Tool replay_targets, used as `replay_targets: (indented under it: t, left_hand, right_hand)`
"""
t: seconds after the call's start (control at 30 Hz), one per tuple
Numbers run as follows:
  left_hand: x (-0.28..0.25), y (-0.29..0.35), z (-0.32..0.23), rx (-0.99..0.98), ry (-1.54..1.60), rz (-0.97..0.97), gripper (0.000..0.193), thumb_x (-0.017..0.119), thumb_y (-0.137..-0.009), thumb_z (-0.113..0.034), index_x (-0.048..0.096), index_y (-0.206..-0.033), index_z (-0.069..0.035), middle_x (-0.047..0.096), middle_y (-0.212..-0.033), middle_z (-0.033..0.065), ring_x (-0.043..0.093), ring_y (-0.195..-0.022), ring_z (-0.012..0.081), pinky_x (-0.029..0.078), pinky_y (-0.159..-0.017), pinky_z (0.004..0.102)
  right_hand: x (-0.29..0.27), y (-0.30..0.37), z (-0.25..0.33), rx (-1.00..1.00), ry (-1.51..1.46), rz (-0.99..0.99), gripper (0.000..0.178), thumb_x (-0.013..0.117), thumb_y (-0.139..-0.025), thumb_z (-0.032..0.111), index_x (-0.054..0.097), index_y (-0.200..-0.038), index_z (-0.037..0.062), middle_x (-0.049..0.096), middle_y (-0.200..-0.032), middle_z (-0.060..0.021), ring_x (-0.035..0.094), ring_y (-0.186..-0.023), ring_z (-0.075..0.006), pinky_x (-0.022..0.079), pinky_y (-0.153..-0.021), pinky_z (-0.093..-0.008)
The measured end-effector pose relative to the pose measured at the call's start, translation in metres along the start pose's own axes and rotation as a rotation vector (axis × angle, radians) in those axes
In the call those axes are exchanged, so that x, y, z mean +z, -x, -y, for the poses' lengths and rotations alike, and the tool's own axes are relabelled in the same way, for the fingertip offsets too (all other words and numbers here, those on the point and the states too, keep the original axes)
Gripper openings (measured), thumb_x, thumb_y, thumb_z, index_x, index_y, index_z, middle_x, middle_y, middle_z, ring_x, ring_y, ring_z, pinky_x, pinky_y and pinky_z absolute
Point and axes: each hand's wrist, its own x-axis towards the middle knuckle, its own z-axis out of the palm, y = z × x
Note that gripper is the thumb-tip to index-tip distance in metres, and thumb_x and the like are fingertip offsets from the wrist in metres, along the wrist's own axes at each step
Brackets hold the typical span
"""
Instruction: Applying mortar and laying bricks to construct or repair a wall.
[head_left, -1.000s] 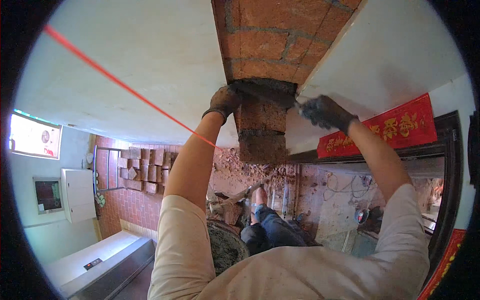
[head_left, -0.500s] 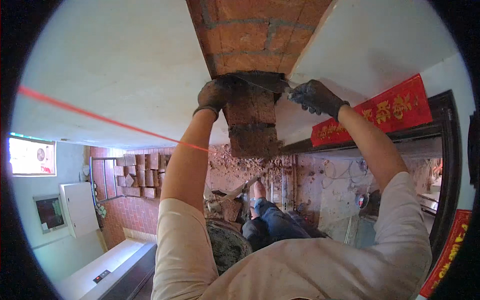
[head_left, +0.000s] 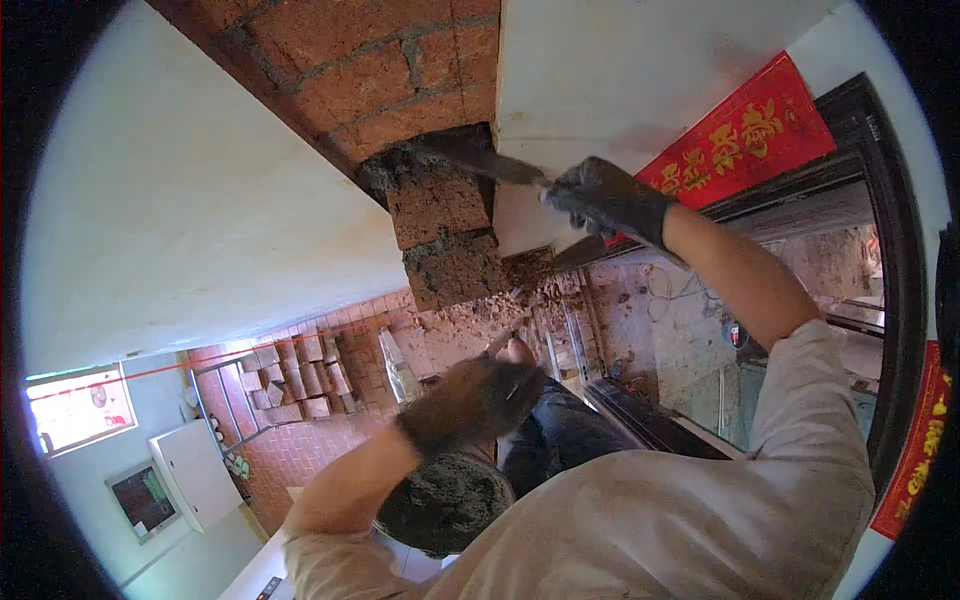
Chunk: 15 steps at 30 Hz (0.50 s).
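My right arm reaches forward and up, elbow slightly bent, and my gloved right hand [head_left: 615, 200] is wrapped round the handle of a trowel [head_left: 498, 165]. The blade points left of it, its tip at the dark mortar [head_left: 392, 168] on the bricks [head_left: 435, 212]. My left arm bends low; below my left hand [head_left: 475, 405] sits a round tub [head_left: 511, 488]. Whether those fingers grasp anything, I cannot tell.
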Motion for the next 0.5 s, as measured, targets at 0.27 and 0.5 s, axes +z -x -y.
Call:
replay_targets:
  t: [0.27, 0.5]
  left_hand:
    - [0.026, -0.240, 0.196, -0.406, 0.395, -0.813, 0.031, 0.052, -0.085, -0.023, 0.054, -0.110, -0.005, 0.055, -0.112, 0.0098, 0.054, -0.092, 0.0239, 0.046, -0.068, 0.0383]
    - [-0.012, -0.258, 0.231, -0.505, 0.461, -0.720, 0.023, 0.054, -0.085, -0.027, 0.062, -0.094, -0.008, 0.059, -0.093, 0.0058, 0.053, -0.079, 0.0200, 0.045, -0.067, 0.0349]
  right_hand:
    - [0.005, -0.006, 0.006, 0.017, -0.033, 0.020, 0.038, 0.060, -0.077, 0.040, 0.064, -0.087, 0.0043, 0.055, -0.062, -0.0074, 0.049, -0.046, -0.0129, 0.041, -0.039, -0.0267]
    - [0.001, -0.003, 0.011, -0.012, 0.012, -0.055, 0.039, 0.060, -0.079, 0.042, 0.064, -0.083, 0.0031, 0.058, -0.063, -0.0077, 0.049, -0.044, -0.0128, 0.041, -0.038, -0.0262]
